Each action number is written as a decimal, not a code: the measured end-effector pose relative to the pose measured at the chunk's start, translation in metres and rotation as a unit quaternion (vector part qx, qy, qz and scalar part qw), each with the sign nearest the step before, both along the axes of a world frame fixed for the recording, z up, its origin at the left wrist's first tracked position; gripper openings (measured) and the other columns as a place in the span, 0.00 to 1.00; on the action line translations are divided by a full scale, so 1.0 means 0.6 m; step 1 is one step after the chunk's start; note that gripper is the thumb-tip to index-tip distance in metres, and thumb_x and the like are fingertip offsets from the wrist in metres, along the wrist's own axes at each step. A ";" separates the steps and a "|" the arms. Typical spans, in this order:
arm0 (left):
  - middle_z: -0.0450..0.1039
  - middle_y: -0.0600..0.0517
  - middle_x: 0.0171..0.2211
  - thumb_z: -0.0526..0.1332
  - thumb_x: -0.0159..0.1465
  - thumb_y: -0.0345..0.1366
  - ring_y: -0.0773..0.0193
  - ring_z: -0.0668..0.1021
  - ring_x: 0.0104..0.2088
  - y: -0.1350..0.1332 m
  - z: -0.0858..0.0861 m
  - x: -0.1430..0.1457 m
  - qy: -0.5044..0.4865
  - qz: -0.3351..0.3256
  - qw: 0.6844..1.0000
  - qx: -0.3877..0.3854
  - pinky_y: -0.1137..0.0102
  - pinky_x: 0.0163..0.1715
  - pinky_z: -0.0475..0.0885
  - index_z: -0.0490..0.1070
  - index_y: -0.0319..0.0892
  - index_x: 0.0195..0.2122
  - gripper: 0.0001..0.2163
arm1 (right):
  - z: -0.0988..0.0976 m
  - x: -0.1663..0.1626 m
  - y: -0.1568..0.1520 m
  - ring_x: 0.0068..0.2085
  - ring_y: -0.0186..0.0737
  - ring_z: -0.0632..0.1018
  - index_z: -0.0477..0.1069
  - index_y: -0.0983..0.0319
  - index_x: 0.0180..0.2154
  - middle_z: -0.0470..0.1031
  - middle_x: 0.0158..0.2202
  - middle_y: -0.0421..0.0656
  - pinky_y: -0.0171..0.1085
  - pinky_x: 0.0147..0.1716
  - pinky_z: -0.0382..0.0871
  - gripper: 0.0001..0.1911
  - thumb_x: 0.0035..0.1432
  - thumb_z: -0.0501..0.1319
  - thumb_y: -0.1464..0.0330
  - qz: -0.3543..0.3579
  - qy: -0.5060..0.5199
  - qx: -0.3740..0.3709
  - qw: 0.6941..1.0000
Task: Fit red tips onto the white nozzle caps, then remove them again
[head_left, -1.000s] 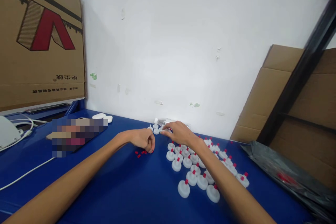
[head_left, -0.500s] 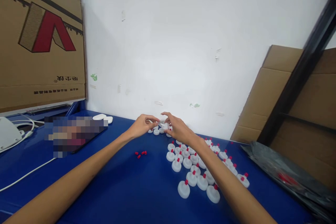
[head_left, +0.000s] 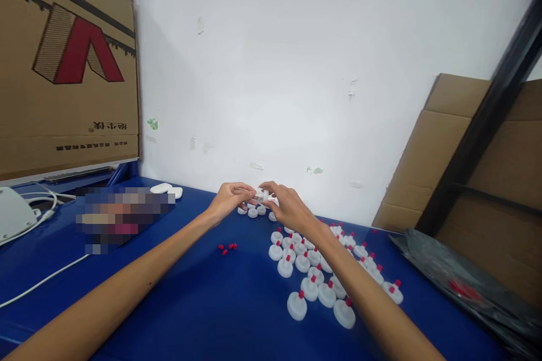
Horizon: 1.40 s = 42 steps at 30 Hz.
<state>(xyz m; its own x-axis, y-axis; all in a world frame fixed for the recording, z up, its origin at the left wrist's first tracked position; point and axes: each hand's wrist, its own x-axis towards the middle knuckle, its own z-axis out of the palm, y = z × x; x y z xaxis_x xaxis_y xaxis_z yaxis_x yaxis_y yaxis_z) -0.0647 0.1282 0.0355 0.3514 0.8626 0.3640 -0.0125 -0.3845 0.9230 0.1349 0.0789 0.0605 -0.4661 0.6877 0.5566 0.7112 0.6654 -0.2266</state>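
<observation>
Near the back edge of the blue tabletop (head_left: pixel 203 304), close to the white wall (head_left: pixel 237 96), the right hand (head_left: pixel 288 206) pinches a translucent white plastic piece (head_left: pixel 266 196) between thumb and fingers. The left hand (head_left: pixel 227 201) brings thumb and forefinger together beside it; whether that grip pinches anything cannot be told. White round caps (head_left: pixel 253 212) sit just below the hands. The widest room for moving lies between both forearms, nearer than the small red cylindrical caps (head_left: pixel 224 252). White discs with red-tipped spouts (head_left: pixel 297 306) crowd around the right forearm (head_left: pixel 355 271), tightening that side
</observation>
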 end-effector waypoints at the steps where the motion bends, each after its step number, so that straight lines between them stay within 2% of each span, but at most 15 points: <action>1: 0.81 0.40 0.35 0.69 0.56 0.47 0.50 0.84 0.38 0.000 0.000 0.000 -0.002 -0.004 1.000 0.001 0.70 0.26 0.73 0.73 0.36 0.37 0.18 | 0.001 0.000 0.000 0.49 0.44 0.75 0.62 0.54 0.56 0.76 0.48 0.45 0.42 0.46 0.67 0.20 0.64 0.57 0.72 0.003 0.004 0.004 1.000; 8: 0.81 0.41 0.37 0.65 0.60 0.52 0.51 0.83 0.37 -0.001 -0.001 0.000 0.042 -0.042 0.997 0.045 0.74 0.20 0.69 0.74 0.36 0.38 0.20 | 0.009 0.001 -0.008 0.50 0.43 0.76 0.59 0.53 0.55 0.75 0.49 0.45 0.41 0.46 0.67 0.19 0.64 0.55 0.73 0.036 0.025 -0.001 0.999; 12: 0.79 0.44 0.33 0.59 0.63 0.54 0.55 0.83 0.32 -0.004 -0.001 0.006 0.074 -0.052 0.993 0.073 0.76 0.17 0.67 0.73 0.37 0.33 0.22 | 0.011 -0.003 -0.011 0.51 0.44 0.75 0.59 0.54 0.52 0.73 0.48 0.44 0.40 0.46 0.66 0.18 0.62 0.55 0.74 0.036 0.016 0.002 0.999; 18: 0.73 0.49 0.25 0.54 0.65 0.54 0.61 0.80 0.25 -0.010 0.000 0.012 0.097 -0.024 0.990 0.104 0.76 0.18 0.66 0.69 0.38 0.30 0.22 | 0.011 -0.008 -0.014 0.49 0.43 0.75 0.60 0.54 0.50 0.72 0.46 0.43 0.38 0.43 0.66 0.16 0.63 0.55 0.75 0.032 0.008 0.018 0.999; 25: 0.71 0.53 0.23 0.48 0.68 0.52 0.64 0.77 0.22 -0.012 0.008 0.008 0.187 0.010 0.970 0.153 0.74 0.20 0.67 0.65 0.41 0.28 0.22 | 0.010 -0.018 -0.019 0.43 0.43 0.73 0.62 0.56 0.50 0.74 0.39 0.44 0.38 0.40 0.65 0.13 0.64 0.57 0.72 0.006 -0.077 0.045 0.996; 28: 0.72 0.54 0.24 0.43 0.71 0.49 0.63 0.77 0.26 -0.011 0.004 0.006 0.237 0.052 0.951 0.193 0.71 0.28 0.70 0.67 0.42 0.30 0.22 | 0.010 -0.019 -0.017 0.44 0.42 0.74 0.66 0.57 0.48 0.75 0.40 0.43 0.38 0.43 0.65 0.10 0.65 0.57 0.71 0.004 -0.114 0.038 0.993; 31: 0.76 0.50 0.29 0.43 0.72 0.46 0.58 0.78 0.31 -0.003 -0.015 0.001 0.308 0.099 0.919 0.224 0.66 0.35 0.70 0.70 0.43 0.37 0.19 | 0.005 -0.010 -0.007 0.46 0.41 0.75 0.70 0.58 0.47 0.76 0.45 0.44 0.37 0.45 0.64 0.09 0.66 0.57 0.68 -0.027 -0.143 -0.013 0.989; 33: 0.78 0.47 0.35 0.48 0.70 0.42 0.52 0.79 0.36 0.006 -0.032 -0.004 0.359 0.116 0.896 0.235 0.63 0.39 0.70 0.70 0.43 0.47 0.15 | -0.001 0.002 0.002 0.43 0.41 0.77 0.73 0.59 0.46 0.78 0.44 0.45 0.36 0.42 0.65 0.10 0.66 0.58 0.64 -0.045 -0.161 -0.051 0.985; 36: 0.78 0.41 0.44 0.50 0.69 0.37 0.46 0.79 0.44 0.019 -0.055 -0.011 0.420 0.114 0.867 0.241 0.59 0.42 0.69 0.66 0.45 0.58 0.18 | -0.012 0.020 0.011 0.36 0.40 0.79 0.77 0.59 0.41 0.80 0.36 0.44 0.35 0.35 0.65 0.14 0.67 0.56 0.60 -0.053 -0.188 -0.088 0.977; 39: 0.78 0.40 0.46 0.50 0.68 0.37 0.44 0.79 0.47 0.025 -0.065 -0.012 0.454 0.098 0.852 0.242 0.58 0.43 0.69 0.67 0.46 0.58 0.18 | -0.017 0.031 0.014 0.31 0.39 0.78 0.79 0.58 0.38 0.81 0.31 0.42 0.34 0.31 0.63 0.16 0.68 0.54 0.60 -0.064 -0.212 -0.113 0.969; 42: 0.79 0.42 0.43 0.52 0.67 0.37 0.45 0.79 0.44 0.021 -0.061 -0.010 0.456 0.088 0.851 0.245 0.59 0.41 0.69 0.69 0.46 0.55 0.17 | -0.013 0.031 0.013 0.31 0.39 0.78 0.79 0.58 0.38 0.81 0.30 0.42 0.34 0.30 0.63 0.16 0.67 0.55 0.58 -0.075 -0.226 -0.114 0.965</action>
<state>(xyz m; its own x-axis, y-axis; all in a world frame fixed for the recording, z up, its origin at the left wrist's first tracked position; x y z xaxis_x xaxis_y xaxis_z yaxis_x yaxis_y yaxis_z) -0.0708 0.1411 -0.0013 0.5613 0.7545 0.3400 0.7208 -0.6476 0.2472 0.1536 0.0866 0.0526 -0.5110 0.8471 0.1458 0.8562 0.5166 -0.0002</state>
